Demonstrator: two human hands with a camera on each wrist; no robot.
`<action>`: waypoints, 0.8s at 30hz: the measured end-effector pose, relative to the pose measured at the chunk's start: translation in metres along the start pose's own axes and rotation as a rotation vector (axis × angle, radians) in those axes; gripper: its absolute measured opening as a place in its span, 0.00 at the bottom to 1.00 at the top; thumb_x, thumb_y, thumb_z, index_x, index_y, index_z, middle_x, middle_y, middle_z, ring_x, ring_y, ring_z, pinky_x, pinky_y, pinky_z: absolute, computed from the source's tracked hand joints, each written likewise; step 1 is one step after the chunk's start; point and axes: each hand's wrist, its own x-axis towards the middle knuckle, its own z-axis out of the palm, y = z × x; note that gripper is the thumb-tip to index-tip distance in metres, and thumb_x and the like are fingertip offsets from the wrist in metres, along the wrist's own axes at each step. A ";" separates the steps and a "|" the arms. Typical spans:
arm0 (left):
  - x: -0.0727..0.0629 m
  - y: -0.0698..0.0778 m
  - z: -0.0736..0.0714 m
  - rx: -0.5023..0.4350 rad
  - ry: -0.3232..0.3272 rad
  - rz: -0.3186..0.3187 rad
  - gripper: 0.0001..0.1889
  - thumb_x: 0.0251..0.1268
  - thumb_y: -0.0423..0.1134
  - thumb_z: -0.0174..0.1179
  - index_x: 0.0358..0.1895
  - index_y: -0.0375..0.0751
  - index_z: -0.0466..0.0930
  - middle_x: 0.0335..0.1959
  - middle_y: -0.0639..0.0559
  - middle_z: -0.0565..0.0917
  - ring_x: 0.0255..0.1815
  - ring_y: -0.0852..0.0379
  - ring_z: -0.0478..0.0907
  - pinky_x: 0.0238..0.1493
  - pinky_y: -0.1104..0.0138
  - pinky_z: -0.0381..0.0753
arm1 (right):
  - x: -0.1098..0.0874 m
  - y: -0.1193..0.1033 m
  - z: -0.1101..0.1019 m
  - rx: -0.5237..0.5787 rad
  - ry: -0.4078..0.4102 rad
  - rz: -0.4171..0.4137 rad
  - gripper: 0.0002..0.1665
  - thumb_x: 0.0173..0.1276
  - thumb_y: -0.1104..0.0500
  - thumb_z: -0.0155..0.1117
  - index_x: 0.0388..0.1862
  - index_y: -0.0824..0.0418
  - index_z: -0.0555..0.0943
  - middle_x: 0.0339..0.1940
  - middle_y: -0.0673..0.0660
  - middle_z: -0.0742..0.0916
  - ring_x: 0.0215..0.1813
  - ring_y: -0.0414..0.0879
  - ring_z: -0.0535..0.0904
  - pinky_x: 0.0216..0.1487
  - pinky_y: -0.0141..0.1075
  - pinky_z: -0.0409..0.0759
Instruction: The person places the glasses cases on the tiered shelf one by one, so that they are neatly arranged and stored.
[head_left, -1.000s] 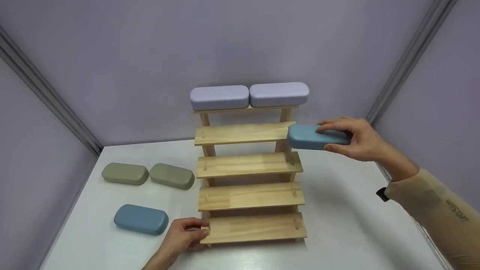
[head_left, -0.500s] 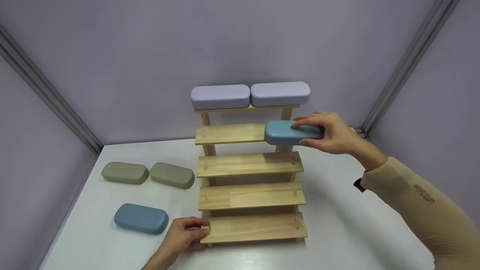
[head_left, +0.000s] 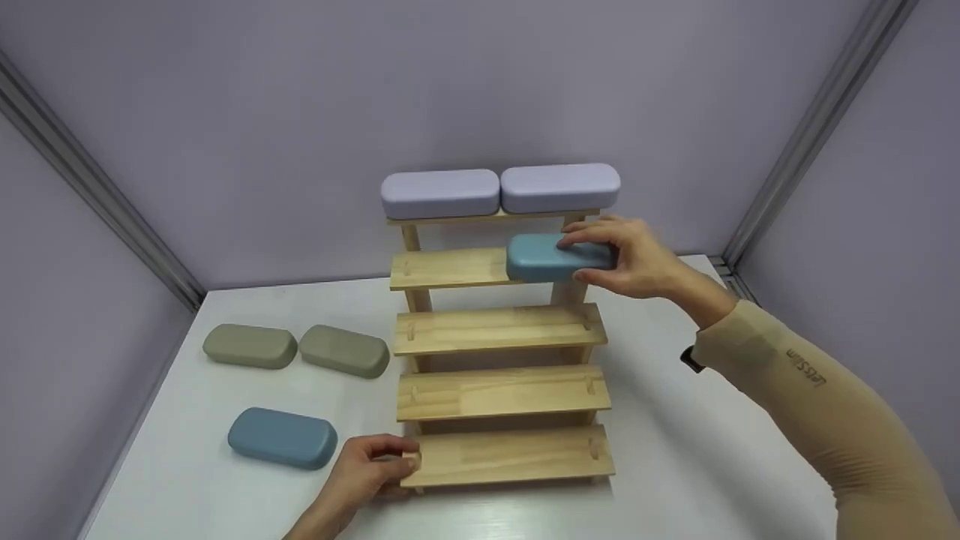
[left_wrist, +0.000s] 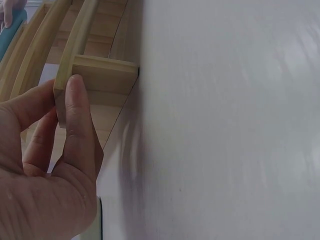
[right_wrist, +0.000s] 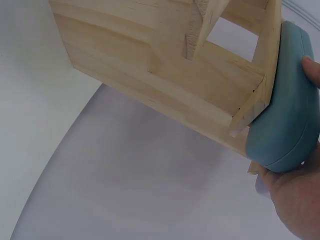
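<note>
My right hand (head_left: 634,255) grips a light-blue glasses case (head_left: 544,259) at its right end, over the right part of the second shelf from the top of a wooden tiered rack (head_left: 499,330). In the right wrist view the case (right_wrist: 287,105) lies along the edge of a shelf board (right_wrist: 260,95); whether it bears fully on the board I cannot tell. With thumb and fingers my left hand (head_left: 360,476) pinches the left end of the lowest shelf (head_left: 510,457). The left wrist view shows this hand (left_wrist: 60,165) holding the board's corner (left_wrist: 62,95).
Two lilac cases (head_left: 440,195) stand end to end on the top shelf. On the white table (head_left: 675,450), left of the rack, lie two olive-green cases (head_left: 250,346) and a darker blue case (head_left: 283,439). Grey-lilac walls (head_left: 300,135) enclose the back and sides.
My right hand has carried the light-blue case leftward and slightly up in the head view, from beside the rack to over the second shelf. The left hand has stayed put.
</note>
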 end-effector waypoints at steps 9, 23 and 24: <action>-0.001 0.000 0.000 -0.003 -0.006 0.010 0.19 0.71 0.33 0.74 0.62 0.27 0.89 0.42 0.55 0.93 0.42 0.62 0.90 0.40 0.67 0.94 | 0.005 0.001 0.003 0.019 -0.003 -0.013 0.26 0.65 0.62 0.83 0.63 0.57 0.92 0.70 0.65 0.91 0.77 0.67 0.83 0.75 0.53 0.80; -0.001 -0.002 -0.003 -0.009 -0.010 -0.011 0.18 0.73 0.35 0.75 0.61 0.31 0.91 0.43 0.55 0.95 0.42 0.62 0.91 0.40 0.67 0.94 | 0.006 0.003 0.009 -0.002 0.013 -0.060 0.27 0.66 0.59 0.82 0.65 0.56 0.91 0.72 0.66 0.90 0.76 0.69 0.82 0.77 0.64 0.78; -0.001 -0.002 -0.003 -0.012 -0.010 -0.014 0.18 0.72 0.35 0.75 0.61 0.32 0.91 0.43 0.55 0.95 0.42 0.62 0.91 0.40 0.66 0.95 | 0.005 0.003 0.009 -0.002 0.014 -0.058 0.27 0.66 0.59 0.82 0.65 0.56 0.91 0.72 0.65 0.90 0.76 0.69 0.82 0.74 0.62 0.80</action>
